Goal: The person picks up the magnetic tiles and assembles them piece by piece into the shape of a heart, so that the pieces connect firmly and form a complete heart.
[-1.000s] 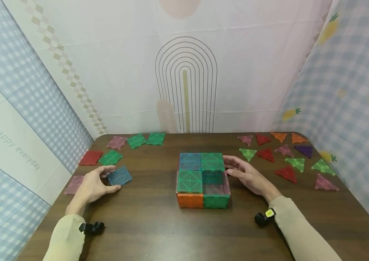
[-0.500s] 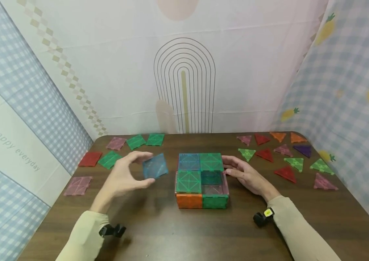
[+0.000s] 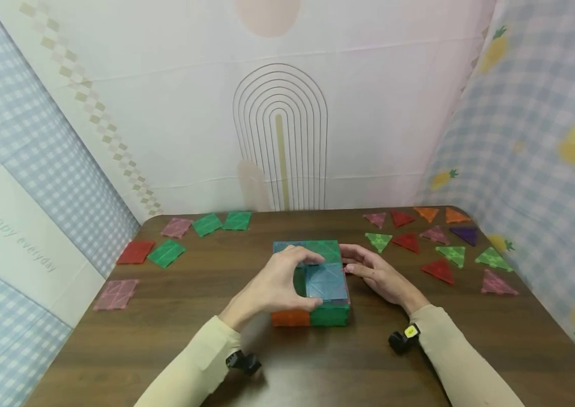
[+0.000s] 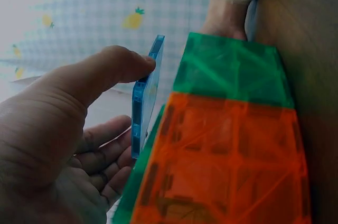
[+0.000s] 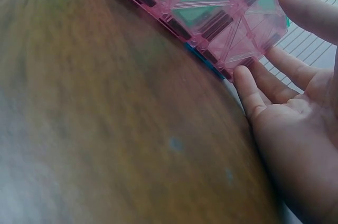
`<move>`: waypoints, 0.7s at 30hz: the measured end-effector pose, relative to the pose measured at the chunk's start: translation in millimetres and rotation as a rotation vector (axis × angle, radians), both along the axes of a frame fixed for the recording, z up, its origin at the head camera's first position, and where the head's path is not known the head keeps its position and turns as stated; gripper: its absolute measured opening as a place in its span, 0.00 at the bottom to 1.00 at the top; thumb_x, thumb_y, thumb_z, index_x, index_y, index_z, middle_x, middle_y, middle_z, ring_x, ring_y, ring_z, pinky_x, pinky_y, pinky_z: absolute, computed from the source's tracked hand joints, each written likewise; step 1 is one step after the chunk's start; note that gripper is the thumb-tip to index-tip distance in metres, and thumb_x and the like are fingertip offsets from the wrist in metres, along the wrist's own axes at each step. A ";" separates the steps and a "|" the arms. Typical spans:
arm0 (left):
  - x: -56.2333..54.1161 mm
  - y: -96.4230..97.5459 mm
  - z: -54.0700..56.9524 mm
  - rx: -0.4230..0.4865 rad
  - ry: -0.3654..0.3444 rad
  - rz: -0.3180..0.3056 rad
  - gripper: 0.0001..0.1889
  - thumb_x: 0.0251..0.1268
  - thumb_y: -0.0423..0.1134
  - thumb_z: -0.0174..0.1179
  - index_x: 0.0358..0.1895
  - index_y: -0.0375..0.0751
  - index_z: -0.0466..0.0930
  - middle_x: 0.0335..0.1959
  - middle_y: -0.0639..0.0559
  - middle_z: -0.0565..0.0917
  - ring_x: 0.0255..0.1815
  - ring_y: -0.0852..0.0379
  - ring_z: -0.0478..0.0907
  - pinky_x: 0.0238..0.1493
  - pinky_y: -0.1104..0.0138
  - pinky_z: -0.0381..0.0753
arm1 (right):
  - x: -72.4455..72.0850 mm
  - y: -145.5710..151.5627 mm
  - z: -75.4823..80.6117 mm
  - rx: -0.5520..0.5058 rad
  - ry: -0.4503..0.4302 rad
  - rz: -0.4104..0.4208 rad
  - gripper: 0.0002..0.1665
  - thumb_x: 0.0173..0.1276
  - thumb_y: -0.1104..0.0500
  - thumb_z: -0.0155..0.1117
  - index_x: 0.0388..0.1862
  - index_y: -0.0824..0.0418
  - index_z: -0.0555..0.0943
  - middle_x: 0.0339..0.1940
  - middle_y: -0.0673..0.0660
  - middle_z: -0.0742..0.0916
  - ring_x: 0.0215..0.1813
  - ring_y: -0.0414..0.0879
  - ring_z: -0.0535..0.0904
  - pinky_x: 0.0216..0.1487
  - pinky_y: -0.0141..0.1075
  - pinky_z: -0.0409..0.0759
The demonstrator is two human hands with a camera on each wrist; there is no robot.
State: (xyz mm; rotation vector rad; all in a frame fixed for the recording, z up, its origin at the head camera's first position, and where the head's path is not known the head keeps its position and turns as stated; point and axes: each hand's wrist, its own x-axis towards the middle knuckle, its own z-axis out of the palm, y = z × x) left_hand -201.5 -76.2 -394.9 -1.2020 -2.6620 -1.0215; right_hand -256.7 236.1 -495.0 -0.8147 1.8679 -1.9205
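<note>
Table, between side edges: left hand pinches blue tile over box; right hand touches box; roofing likely needs level lowering.

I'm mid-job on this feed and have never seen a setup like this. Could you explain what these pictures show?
There is no machine here: a person works with two bare hands. The wide picture comes from a camera worn on the head, looking down; the two close ones come from the black cameras on the wrists.

On the brown table stands a box of see-through tiles, with loose square tiles to its left and triangular tiles to its right.

The left hand pinches a blue square tile over the box's near right part. The right hand touches the box's right side.
</note>
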 end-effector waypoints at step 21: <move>-1.6 2.6 -9.5 -0.054 0.049 -0.051 0.41 0.57 0.52 0.88 0.71 0.40 0.83 0.68 0.50 0.86 0.72 0.50 0.77 0.76 0.53 0.78 | 2.1 -3.0 2.4 -0.001 -0.014 -0.017 0.35 0.91 0.62 0.51 0.90 0.67 0.58 0.87 0.69 0.66 0.82 0.48 0.71 0.74 0.34 0.79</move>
